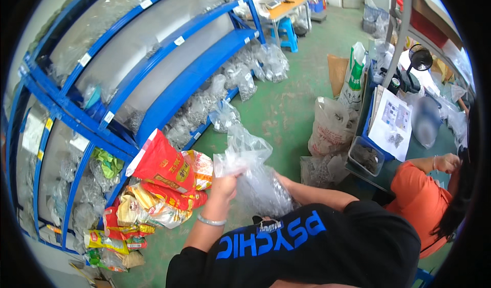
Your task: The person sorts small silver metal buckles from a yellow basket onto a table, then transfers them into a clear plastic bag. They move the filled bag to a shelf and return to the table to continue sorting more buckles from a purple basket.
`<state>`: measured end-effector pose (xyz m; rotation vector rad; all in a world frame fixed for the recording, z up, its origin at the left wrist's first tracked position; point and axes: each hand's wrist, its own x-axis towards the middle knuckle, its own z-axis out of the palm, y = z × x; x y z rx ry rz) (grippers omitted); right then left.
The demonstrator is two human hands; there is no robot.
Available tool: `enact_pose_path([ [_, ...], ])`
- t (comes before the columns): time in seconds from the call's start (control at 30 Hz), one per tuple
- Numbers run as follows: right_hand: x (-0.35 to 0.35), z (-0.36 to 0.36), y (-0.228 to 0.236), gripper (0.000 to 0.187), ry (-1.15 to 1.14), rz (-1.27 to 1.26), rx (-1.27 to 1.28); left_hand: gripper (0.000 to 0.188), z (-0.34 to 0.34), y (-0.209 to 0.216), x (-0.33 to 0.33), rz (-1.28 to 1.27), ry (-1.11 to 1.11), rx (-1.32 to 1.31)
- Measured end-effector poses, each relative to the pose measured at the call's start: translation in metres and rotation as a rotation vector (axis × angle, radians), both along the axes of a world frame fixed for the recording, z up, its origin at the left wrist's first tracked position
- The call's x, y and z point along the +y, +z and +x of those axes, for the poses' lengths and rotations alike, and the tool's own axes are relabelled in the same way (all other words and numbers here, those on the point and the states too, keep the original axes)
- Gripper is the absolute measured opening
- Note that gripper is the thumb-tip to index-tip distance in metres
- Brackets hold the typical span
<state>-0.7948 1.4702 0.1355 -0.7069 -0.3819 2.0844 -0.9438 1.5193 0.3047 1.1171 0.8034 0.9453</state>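
A clear plastic bag (263, 190) hangs in front of my chest. Its lower part bulges with many small grey, metallic-looking pieces, too small to name. The loose upper part (245, 144) of the bag stands up and leans away from me. With closed fingers my left hand (225, 184) grips the bag on its left side; a bracelet circles that wrist. On the opposite side, my right hand (284, 181) holds the bag against its filled part, its fingers partly hidden by the plastic.
Blue shelving (194, 78) with bagged parts stands left. Printed sacks (169, 170) lie beside it. At right, filled bags (332, 127) stand by a workbench bearing a clear tub (365, 157) and papers (391, 119). A person in orange (417, 201) is close on my right.
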Motion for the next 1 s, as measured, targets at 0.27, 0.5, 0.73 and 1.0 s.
enact_pose_path([
  [0.27, 0.2, 0.072, -0.024, 0.053, -0.036, -0.028, 0.116, 0.026, 0.08, 0.019, 0.2, -0.002, -0.185, -0.084],
  [0.5, 0.393, 0.184, 0.009, 0.044, -0.15, 0.008, 0.133, 0.032, 0.197, 0.017, 0.39, 0.002, -0.103, 0.013],
  [0.73, 0.561, 0.343, 0.023, 0.045, -0.217, 0.026, 0.068, 0.033, 0.355, 0.02, 0.578, -0.07, -0.244, -0.02],
  [1.0, 0.738, 0.554, 0.037, 0.047, -0.467, 0.065, -0.073, 0.036, 0.571, 0.02, 0.78, -0.018, -0.571, -0.111],
])
